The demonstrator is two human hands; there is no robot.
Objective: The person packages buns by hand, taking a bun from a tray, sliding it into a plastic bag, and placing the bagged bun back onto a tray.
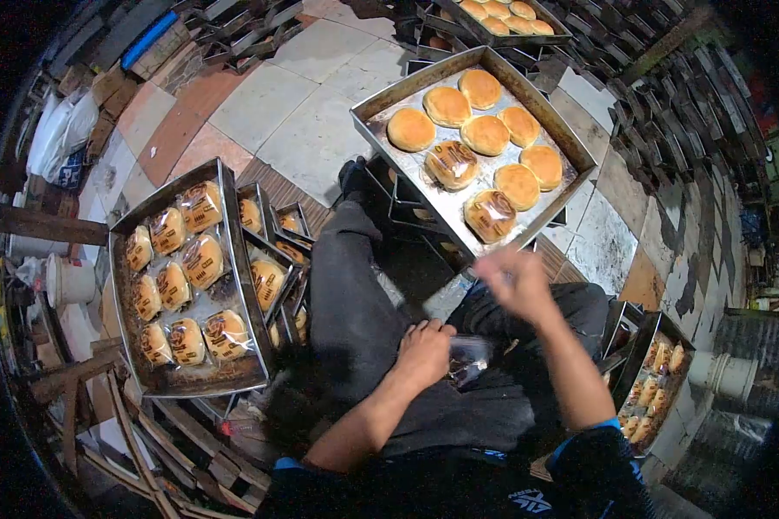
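Buns up on the big metal tray, seven bare, with two wrapped ones along its left edge towards the near corner! Just beside that corner the right hand blurs, its grip impossible to read, while the left hand pinches clear plastic over the lap.

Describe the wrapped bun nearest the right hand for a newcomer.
Find the tray just in front of the person's legs. Near its closest corner, beside the right hand, sits this bun. Unlike bare buns, it wears printed film; the other wrapped bun lies farther back.
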